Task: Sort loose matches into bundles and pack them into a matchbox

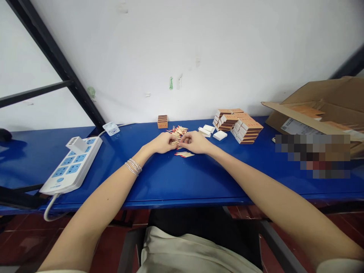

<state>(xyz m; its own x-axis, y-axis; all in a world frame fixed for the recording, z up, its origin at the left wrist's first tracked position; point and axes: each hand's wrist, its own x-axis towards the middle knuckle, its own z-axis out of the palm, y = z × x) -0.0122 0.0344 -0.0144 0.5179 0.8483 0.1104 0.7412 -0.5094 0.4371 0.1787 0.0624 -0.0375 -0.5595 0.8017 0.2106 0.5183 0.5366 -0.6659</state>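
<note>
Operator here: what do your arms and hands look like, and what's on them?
The left hand and right hand are bare, ungloved. Thin silver bracelets circle the left wrist; the right wrist has none. Pale cream sleeves show at the view's bottom edge.

Matchsticks (178, 132) lie between a power strip (71, 165) and stacked matchboxes (238, 125).

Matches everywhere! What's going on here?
A person's bare left hand and right hand meet together over a loose pile of thin wooden matches with red tips. A smaller bunch of red-tipped matches lies just below the hands on the long blue table. Further right stand stacks of orange-brown cardboard matchboxes and a few small white rectangular boxes.
</note>
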